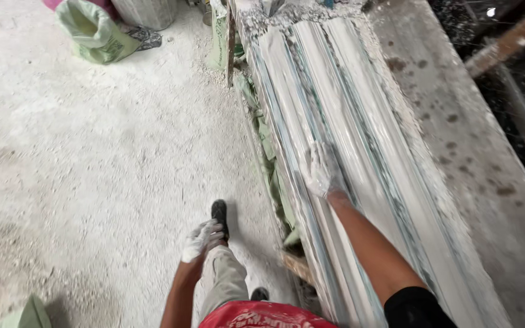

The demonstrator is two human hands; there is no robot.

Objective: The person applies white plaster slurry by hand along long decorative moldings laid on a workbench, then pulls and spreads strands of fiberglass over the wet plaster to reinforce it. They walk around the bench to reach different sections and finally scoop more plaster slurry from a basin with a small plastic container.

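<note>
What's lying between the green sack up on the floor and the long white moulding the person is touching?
In the head view, a dusty bare stretch of floor lies between the green sack and the long white moulding, then green bag scraps bunched along the moulding's near edge.

floor left: open, dusty, wide passage | far left: green sack blocked corner | centre: green scraps crammed along bench side | right: long plaster moulding filled bench, right hand flat on it | far right: dark beams closed edge
</note>
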